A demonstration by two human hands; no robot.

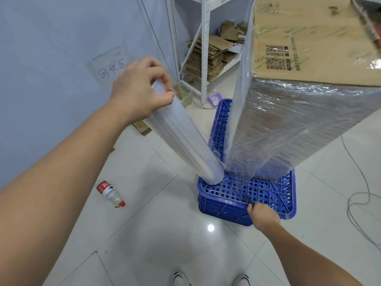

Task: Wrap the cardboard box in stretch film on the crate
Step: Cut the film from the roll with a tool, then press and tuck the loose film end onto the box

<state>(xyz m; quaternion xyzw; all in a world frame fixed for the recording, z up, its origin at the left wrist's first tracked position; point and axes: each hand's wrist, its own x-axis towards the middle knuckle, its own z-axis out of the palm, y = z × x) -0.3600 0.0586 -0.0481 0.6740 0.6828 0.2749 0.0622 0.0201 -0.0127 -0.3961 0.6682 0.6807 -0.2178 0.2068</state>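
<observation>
Box [309, 48] is cut off at top and right edge, so its full size is not visible; it stands tall on the crate [274, 195], toward the far side. Film [288, 124] covers the side walls, wrinkled; top face shows bare cardboard w/ printed codes, too blurred to read. A film sheet runs from the box's left edge down to the roll [185, 139].

Left hand [140, 89] grips the top end of the roll, fingers curled round it; the roll leans, its bottom end resting on the crate's near-left corner, just beside the box base.

Right hand [263, 213] is at the crate's near edge, pinching a thin dark item [248, 200]; cannot tell what it is.

Crate looks like a stack of several; lower ones are mostly hidden.

Bottle [110, 193] lies on the floor left of the crate, well apart. Cable [358, 182] loops on the floor at right. Shelf [204, 48] w/ flat cardboard is behind, near the crate's far corner. Bare tiles near the feet.
</observation>
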